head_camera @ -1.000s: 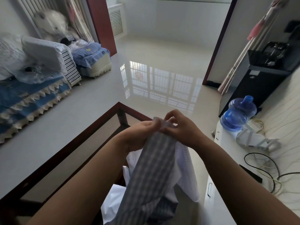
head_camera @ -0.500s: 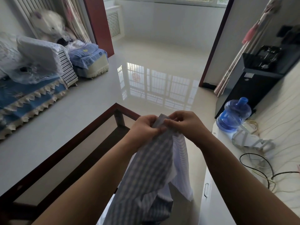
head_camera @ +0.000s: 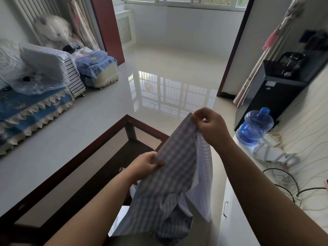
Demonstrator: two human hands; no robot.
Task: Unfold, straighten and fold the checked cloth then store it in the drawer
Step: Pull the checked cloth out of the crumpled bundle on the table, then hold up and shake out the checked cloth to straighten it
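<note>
Checked cloth held in the air over the glass table.

The glass table (head_camera: 74,167) stands below; the checked cloth (head_camera: 170,185) hangs above its near right corner, partly opened. The right hand (head_camera: 209,126) pinches the top corner of the cloth, higher up. The left hand (head_camera: 145,166) grips its left edge, lower.

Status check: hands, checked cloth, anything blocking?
Left hand grip shut on checked cloth edge, low. Right hand pinching top corner, high. Cloth hangs in air, still rumpled. Glass table below; nothing blocking.
</note>
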